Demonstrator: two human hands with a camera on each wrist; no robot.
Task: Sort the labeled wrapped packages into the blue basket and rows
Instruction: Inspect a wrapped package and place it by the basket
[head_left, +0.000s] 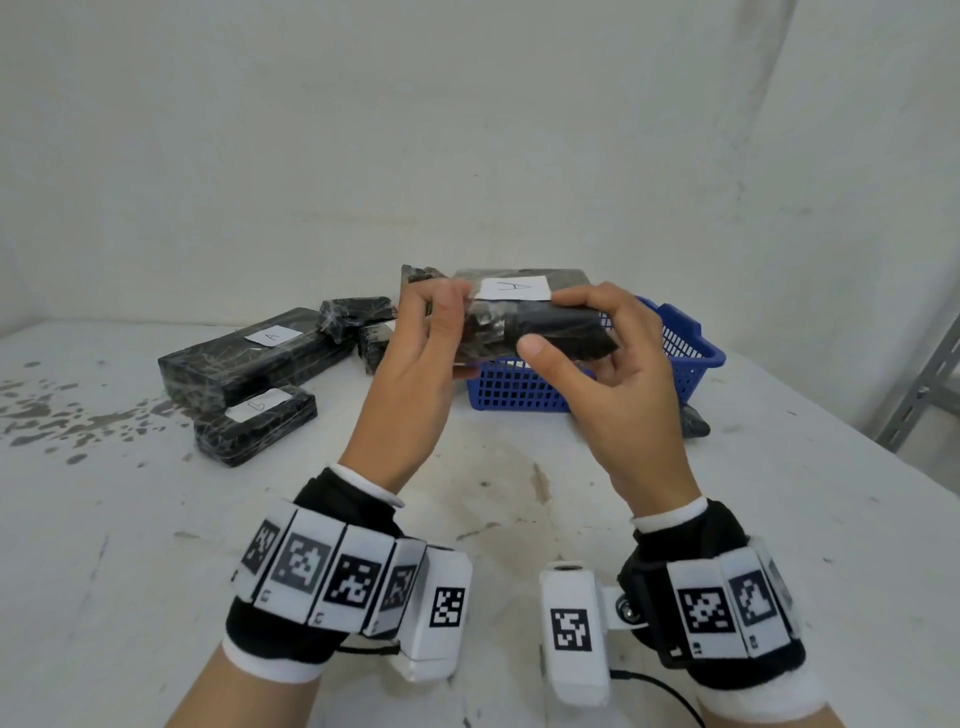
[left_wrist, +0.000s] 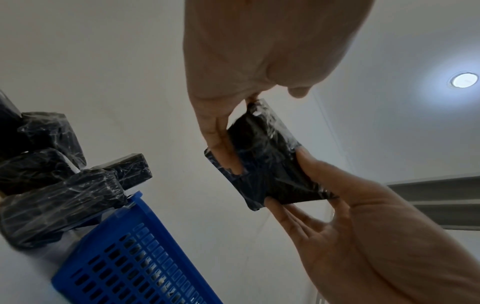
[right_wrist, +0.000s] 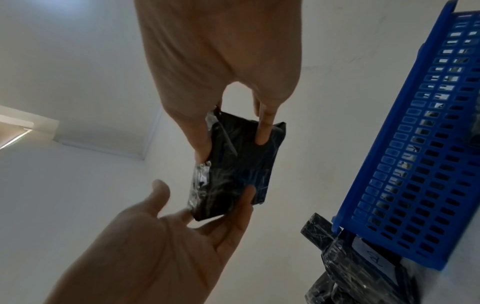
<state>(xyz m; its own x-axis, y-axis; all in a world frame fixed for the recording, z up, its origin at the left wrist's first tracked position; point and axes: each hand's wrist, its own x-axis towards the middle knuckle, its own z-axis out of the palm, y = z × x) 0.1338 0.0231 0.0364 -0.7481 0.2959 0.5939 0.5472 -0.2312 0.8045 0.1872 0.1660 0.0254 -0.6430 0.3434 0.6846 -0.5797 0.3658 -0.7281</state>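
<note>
Both hands hold one small black wrapped package (head_left: 545, 332) in the air, above the near wall of the blue basket (head_left: 685, 358). My left hand (head_left: 441, 332) pinches its left end and my right hand (head_left: 582, 338) grips its right end, thumb on the near face. A white label marked A (head_left: 514, 288) shows at its top edge; I cannot tell whether it belongs to this package or to one behind. The left wrist view shows the package (left_wrist: 270, 164) from below, held between the fingers of both hands. The right wrist view shows the same package (right_wrist: 233, 174).
On the white table to the left lie a long black package labelled A (head_left: 249, 358), a smaller labelled one (head_left: 254, 426) in front of it, and two small ones (head_left: 358, 314) behind. A dark object (head_left: 693, 423) lies right of the basket. A metal shelf frame (head_left: 924, 384) stands at the far right.
</note>
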